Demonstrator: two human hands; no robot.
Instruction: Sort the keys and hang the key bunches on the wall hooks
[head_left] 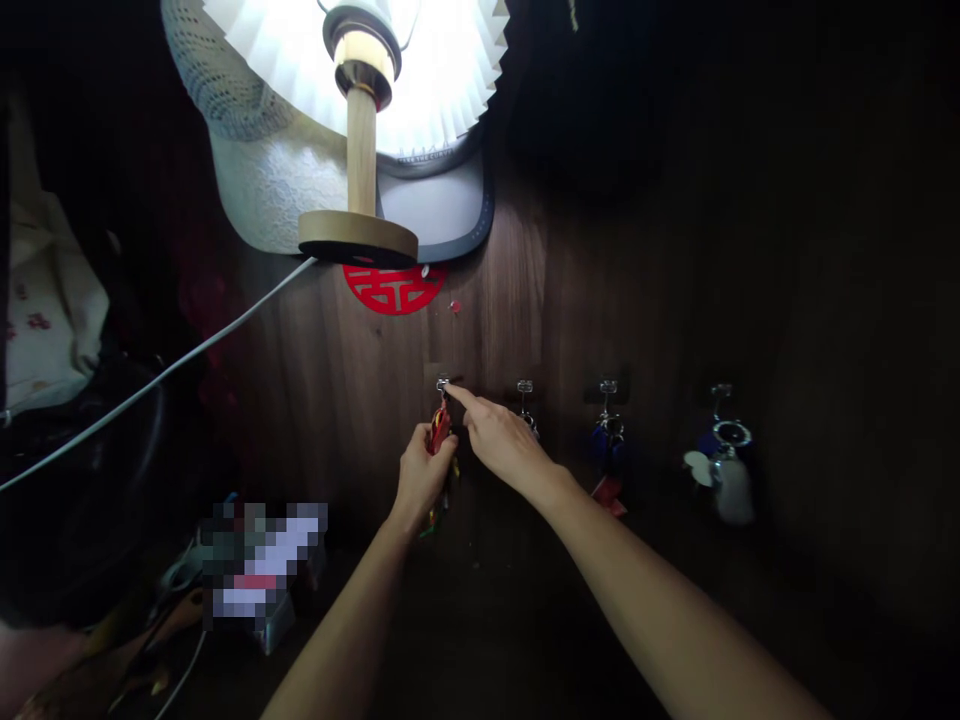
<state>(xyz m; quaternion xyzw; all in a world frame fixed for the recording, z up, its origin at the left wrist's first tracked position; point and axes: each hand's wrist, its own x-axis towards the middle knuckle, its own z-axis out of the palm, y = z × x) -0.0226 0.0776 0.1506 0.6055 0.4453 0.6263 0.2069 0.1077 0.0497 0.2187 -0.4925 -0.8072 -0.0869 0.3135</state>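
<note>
Dark brown wood-grained panelling (495,320) forms the background, brightly lit at upper left and in deep shadow at right. Fingers of the left hand (426,475) grasp a red ornament with yellow and green strands (440,428), located directly below a small silver metal hook (443,384). Right hand (499,435): index finger extended to that hook, remaining fingers curled; whether they enclose anything cannot be told. Near its knuckles is a second silver hook (524,386), its load partly hidden by the hand. Farther right, a third silver hook (608,386) carries metal rings with blue pieces; at far right, a fourth silver hook (721,390) bears a silver ring (732,433) and a grey oblong fob (733,490). Above the left hand are a red round cut-out (395,295) and a wooden lamp with a pleated white shade (361,160), in front of a white lace-textured cap (259,190) and a grey dark-edged cap (446,205). A white cable (217,338) runs from the lamp toward the far left.
</note>
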